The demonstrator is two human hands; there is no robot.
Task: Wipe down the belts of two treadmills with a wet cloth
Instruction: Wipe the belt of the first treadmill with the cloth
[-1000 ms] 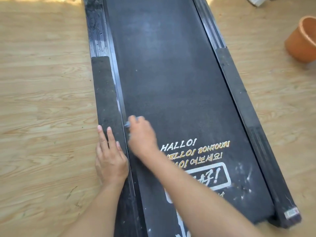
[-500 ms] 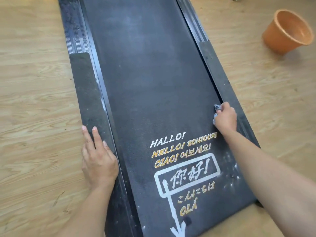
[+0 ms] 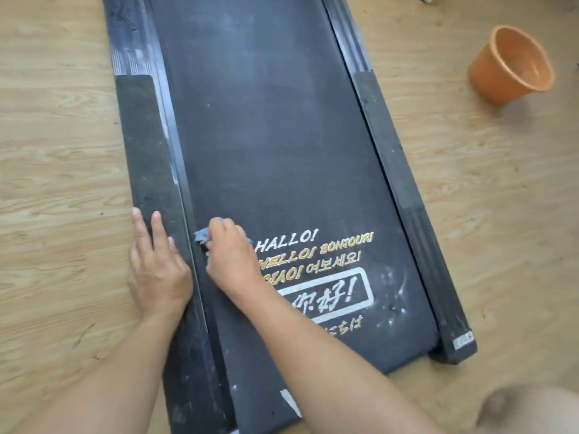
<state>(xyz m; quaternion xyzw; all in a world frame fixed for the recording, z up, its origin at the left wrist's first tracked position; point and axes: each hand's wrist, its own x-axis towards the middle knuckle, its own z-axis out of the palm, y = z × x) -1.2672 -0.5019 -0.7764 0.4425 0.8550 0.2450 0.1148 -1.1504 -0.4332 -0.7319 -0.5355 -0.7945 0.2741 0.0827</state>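
A black treadmill belt (image 3: 269, 145) runs up the middle of the head view, printed with yellow and white greetings near its close end. My right hand (image 3: 230, 258) grips a small blue-grey cloth (image 3: 202, 236) and presses it on the belt at its left edge, beside the word HALLO. Only a corner of the cloth shows past the fingers. My left hand (image 3: 156, 267) rests flat, fingers straight, on the left side rail (image 3: 144, 145). White smears mark the belt's near right corner.
An orange plastic bucket (image 3: 510, 65) lies tilted on the wooden floor (image 3: 62, 151) to the right of the treadmill. The right side rail (image 3: 404, 189) ends in a corner cap near the front. A bare knee shows at the bottom right.
My right hand has swept the cloth from the belt's right edge back across to its left edge. My left hand has stayed on the left rail.
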